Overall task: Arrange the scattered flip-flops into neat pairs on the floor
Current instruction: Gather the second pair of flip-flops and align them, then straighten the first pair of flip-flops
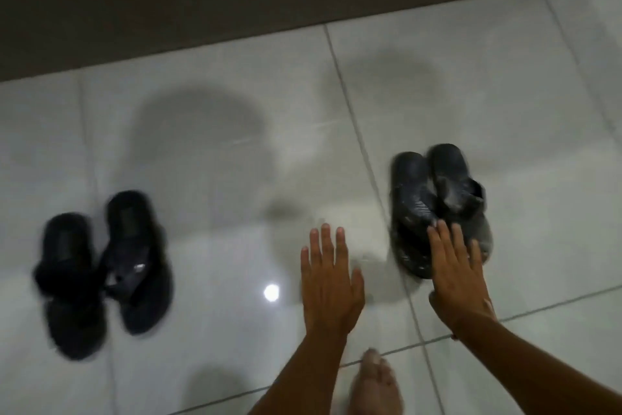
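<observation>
Two pairs of dark flip-flops lie on the glossy white tiled floor. The left pair (104,275) sits side by side, toes pointing away, blurred by camera motion. The right pair (434,199) lies close together, the two sandals touching or slightly overlapping. My right hand (457,275) is flat with fingers spread, over the near end of the right pair; whether it touches is unclear. My left hand (328,283) hovers open over bare tile, just left of that pair, holding nothing.
A dark brown strip (168,14), a wall base or step, runs across the far side. My bare foot (375,384) stands at the bottom centre. A lamp reflection (271,292) glints on the tile between the pairs.
</observation>
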Demonstrator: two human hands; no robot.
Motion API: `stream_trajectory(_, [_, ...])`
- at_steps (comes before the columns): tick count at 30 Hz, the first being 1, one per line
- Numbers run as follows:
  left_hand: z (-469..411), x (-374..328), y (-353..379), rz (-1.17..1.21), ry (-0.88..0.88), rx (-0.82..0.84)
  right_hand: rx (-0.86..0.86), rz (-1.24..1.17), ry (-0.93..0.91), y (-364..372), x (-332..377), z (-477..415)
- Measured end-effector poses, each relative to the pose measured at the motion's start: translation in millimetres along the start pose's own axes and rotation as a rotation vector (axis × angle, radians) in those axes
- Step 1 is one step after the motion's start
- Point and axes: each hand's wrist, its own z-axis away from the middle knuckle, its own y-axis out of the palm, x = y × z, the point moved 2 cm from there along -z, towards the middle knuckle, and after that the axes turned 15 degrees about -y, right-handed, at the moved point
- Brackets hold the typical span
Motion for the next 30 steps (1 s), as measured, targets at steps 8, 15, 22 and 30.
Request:
stream_trajectory(8, [-11,303,-181,-0.228,-0.177,-0.038,0.023,-0.283,-0.51,-21,279,-13])
stream_trajectory(15, [-36,481,-191,-0.456,-0.191,0.142,-0.036,-0.255,-0.705,-9,451,-95])
stream_trajectory(22, [-48,539,-163,-0.441,-0.021,0.104,-0.005,-0.197,-0.661,30,511,-105])
stream_trajectory(30, [-17,608,-175,-0.466,-0.059,0.132,0.09,-0.201,-0.636,48,591,-65])
